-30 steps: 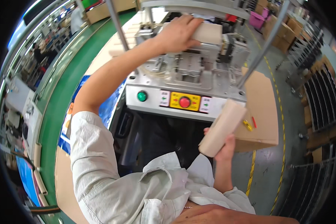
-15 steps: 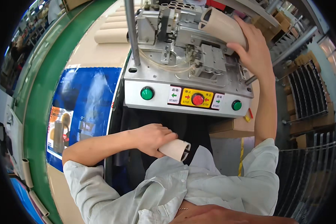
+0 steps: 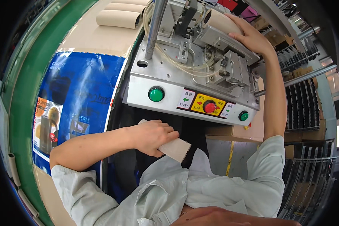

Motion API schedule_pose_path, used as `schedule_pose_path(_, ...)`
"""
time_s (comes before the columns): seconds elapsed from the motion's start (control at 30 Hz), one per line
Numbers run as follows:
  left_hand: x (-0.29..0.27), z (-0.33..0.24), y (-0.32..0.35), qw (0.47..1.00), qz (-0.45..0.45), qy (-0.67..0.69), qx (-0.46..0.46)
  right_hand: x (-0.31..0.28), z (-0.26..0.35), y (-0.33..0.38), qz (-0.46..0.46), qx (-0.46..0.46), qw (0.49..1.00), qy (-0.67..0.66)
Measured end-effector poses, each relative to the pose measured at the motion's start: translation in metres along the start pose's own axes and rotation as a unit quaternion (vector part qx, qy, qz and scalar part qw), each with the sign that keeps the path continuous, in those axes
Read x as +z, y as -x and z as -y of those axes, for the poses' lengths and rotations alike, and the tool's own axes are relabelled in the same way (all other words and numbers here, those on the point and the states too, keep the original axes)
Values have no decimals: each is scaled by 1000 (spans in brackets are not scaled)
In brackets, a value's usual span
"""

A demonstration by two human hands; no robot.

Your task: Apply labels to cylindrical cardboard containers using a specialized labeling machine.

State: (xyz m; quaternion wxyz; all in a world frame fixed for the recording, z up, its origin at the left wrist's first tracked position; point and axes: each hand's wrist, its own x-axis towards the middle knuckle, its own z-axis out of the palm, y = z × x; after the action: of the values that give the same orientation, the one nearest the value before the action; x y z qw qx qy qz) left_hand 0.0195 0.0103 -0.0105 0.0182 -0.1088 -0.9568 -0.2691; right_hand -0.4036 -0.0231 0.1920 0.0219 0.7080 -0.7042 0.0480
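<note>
My left hand (image 3: pixel 154 137) is wrapped around a flattened beige cardboard tube (image 3: pixel 176 149) held low in front of my shirt, below the machine's front panel. Up at the machine's right side, my right hand (image 3: pixel 252 35) grips a second cardboard tube (image 3: pixel 224 23), which lies against a slanted metal block (image 3: pixel 226 41). Part of that tube is covered by my fingers and the block. The metal bench machine (image 3: pixel 169 77) carries a green button (image 3: pixel 156 94) at the left, a red button (image 3: pixel 209 107) in the middle and another green button (image 3: pixel 243 115) at the right.
Several cardboard tubes (image 3: pixel 118 19) lie on the beige table at the far left. A blue printed sheet (image 3: pixel 83 86) covers the nearer table. Steel posts (image 3: pixel 157 26) rise from the machine. Below its right corner stands a cardboard box (image 3: pixel 248 132). Black racks (image 3: pixel 309 173) stand at right.
My right hand has lowered its tube onto the machine behind the slanted block. The tube in my left hand has turned, its open end no longer facing me. The view has tilted.
</note>
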Motion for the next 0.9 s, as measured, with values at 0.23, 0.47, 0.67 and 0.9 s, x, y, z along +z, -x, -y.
schedule_pose_path(0.23, 0, 1, -1, 1000, 9, 25, -8, -5, 7, -9, 20, -13, 1000, -3)
schedule_pose_path(0.47, 0, 5, -7, 999, 15, 31, -23, -19, 18, -13, 85, -15, 996, -21)
schedule_pose_path(0.67, -5, 4, -5, 999, 10, 37, -29, -7, 14, -12, 43, -25, 999, -2)
schedule_pose_path(0.9, -2, 4, -6, 999, 18, 43, -24, 0, -3, -8, 23, -24, 999, -28)
